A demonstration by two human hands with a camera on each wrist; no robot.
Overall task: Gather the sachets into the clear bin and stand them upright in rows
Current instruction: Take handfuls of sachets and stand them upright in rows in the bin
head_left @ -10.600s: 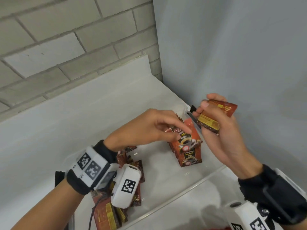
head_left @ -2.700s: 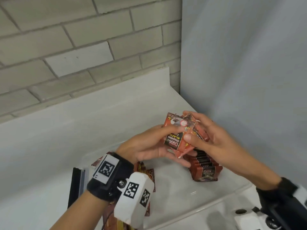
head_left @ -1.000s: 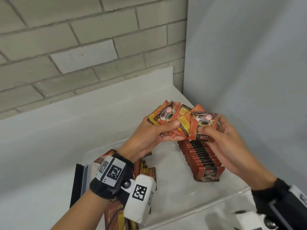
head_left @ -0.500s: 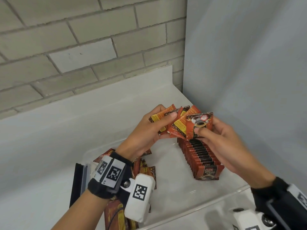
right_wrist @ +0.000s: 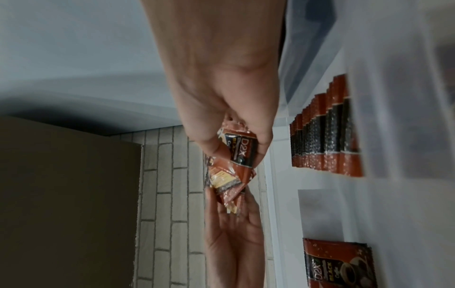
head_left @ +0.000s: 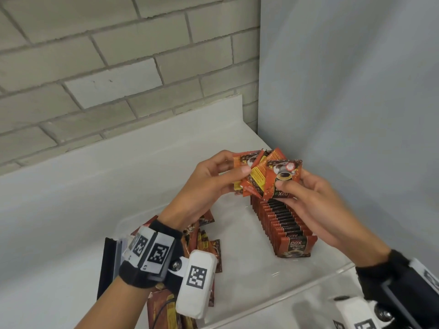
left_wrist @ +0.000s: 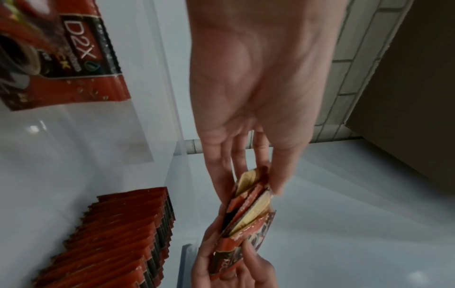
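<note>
row (head_left: 282,224) stands upright in clear bin (head_left: 285,279) | loose sachets (head_left: 206,245) lie left of row, unsorted | left hand (head_left: 204,186) grips fanned sachets (head_left: 251,176); right hand (head_left: 306,200) pinches one sachet (head_left: 283,176)

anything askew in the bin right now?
Yes. Loose sachets lie flat and jumbled at the clear bin's left side, unlike the upright row. Those fanned between both hands sit at mixed angles.

The setting is a plain utility or storage corner; its exact type cannot be determined. A painted grey brick wall (head_left: 99,74) meets a smooth grey panel (head_left: 351,91) at a right angle. Below them runs a white counter (head_left: 71,210) with a raised back lip. Many identical coffee sachets (head_left: 285,224) suggest stock handling.
</note>
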